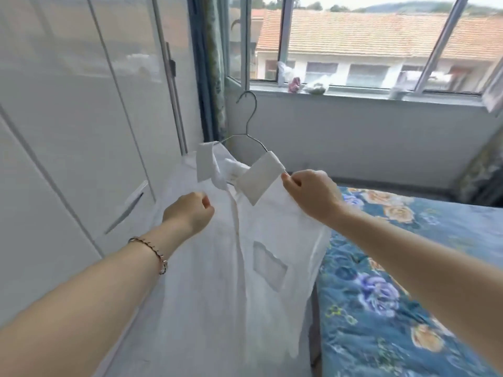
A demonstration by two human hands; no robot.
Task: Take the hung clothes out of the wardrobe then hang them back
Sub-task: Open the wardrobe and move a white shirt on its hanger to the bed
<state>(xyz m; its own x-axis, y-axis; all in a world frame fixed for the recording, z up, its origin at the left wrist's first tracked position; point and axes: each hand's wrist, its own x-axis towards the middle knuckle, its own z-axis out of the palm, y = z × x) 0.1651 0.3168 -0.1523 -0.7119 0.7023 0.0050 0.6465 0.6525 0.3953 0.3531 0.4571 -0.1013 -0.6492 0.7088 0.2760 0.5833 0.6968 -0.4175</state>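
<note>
White shirt [231,268] hangs on a wire hanger [249,123], held in mid-air between the wardrobe [68,131] and the bed [408,268].

Left hand [187,213]: fingers [206,203] curled, pinching the shirt front just below the collar. Right hand [310,194]: fingers [288,180] pinched on the shoulder fabric beside the other collar tip.

The hanger hook stands above the collar, free and touching nothing. The wardrobe doors are closed, close beside the shirt's left side. The bed edge runs just beside the shirt's right side. Open room lies ahead, toward the wall under the window [353,50]. A curtain [215,63] hangs in the corner beyond the hook.
</note>
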